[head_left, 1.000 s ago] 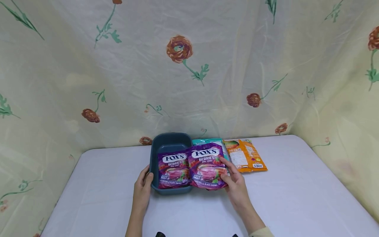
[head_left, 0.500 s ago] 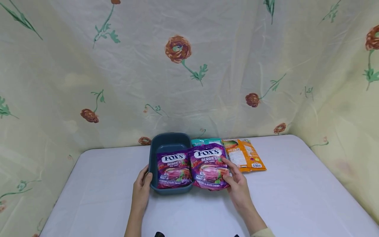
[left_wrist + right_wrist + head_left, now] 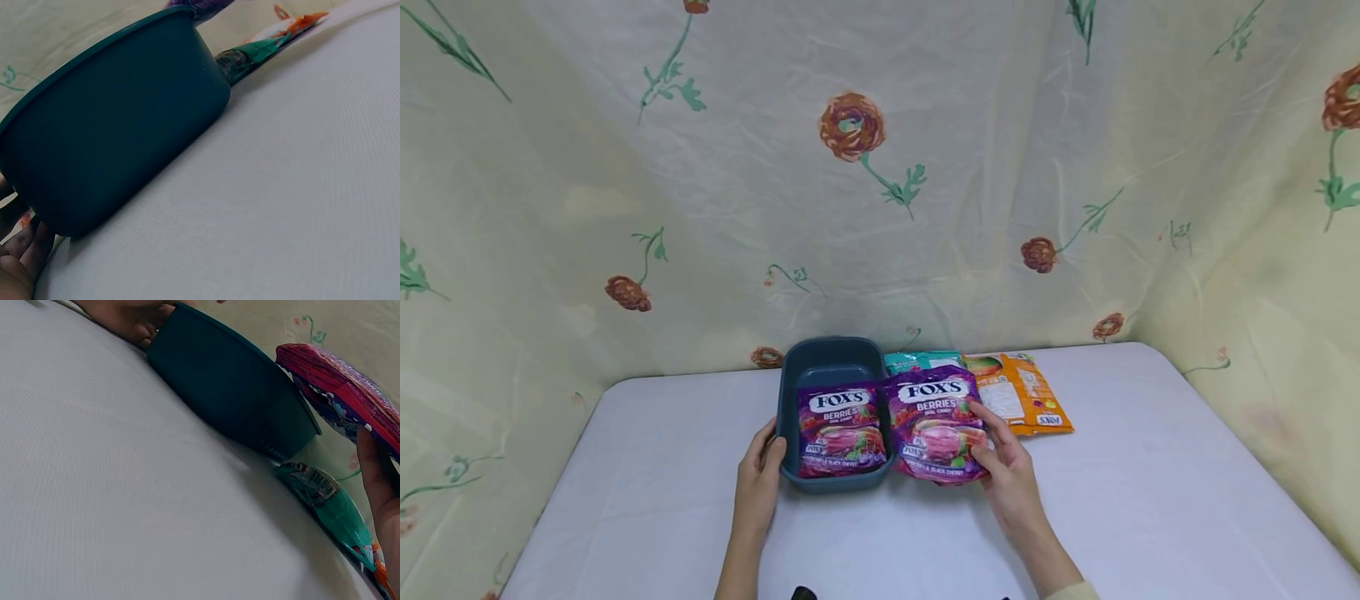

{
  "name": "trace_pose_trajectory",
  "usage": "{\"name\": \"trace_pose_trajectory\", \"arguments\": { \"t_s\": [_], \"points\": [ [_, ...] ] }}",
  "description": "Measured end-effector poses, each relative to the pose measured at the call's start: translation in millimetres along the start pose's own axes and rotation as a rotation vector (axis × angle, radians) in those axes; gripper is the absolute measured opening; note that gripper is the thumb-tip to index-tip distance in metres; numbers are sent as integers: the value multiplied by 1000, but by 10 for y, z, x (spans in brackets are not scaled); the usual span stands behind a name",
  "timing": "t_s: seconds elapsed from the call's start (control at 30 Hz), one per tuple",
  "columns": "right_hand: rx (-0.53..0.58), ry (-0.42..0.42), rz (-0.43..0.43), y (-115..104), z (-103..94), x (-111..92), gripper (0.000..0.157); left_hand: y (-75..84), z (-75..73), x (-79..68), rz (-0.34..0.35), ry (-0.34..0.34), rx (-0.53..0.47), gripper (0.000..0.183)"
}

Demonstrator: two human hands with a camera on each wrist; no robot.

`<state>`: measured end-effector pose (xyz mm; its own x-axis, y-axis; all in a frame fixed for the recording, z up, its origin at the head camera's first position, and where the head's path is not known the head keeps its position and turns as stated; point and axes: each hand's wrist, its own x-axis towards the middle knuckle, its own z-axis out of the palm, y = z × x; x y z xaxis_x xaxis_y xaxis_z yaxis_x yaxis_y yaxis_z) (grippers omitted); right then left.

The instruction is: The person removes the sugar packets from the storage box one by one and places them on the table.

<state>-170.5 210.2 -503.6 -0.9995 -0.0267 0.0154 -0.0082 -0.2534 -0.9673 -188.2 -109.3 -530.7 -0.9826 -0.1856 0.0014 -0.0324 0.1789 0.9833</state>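
My right hand (image 3: 1009, 467) pinches the right edge of a purple FOX'S Berries candy bag (image 3: 938, 429), thumb on the front and fingers mostly hidden behind. In the right wrist view that candy bag (image 3: 350, 394) is raised above the table beside the tub wall. A second purple candy bag (image 3: 841, 433) lies in the front part of a dark blue-green plastic tub (image 3: 831, 343). My left hand (image 3: 760, 471) holds the tub by its left side near the front corner, thumb at the rim and fingers along the outer wall.
A teal candy bag (image 3: 921, 359) lies right of the tub, partly covered by the raised purple bag in the head view. Farther right lies an orange FOX'S bag (image 3: 1033, 396). Flower-printed cloth (image 3: 955, 275) rises behind the white table (image 3: 647, 483).
My right hand has shifted slightly right with the purple candy bag, away from the tub. The left hand and the tub stay nearly where they were.
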Motion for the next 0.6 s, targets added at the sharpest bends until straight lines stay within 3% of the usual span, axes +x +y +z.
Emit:
{"name": "trace_pose_trajectory", "arguments": {
  "t_s": [0.6],
  "points": [
    [-38, 9, 3, 55, -98, -46, 53, -13, -13, 19, -9, -6, -6, 46]
  ]
}}
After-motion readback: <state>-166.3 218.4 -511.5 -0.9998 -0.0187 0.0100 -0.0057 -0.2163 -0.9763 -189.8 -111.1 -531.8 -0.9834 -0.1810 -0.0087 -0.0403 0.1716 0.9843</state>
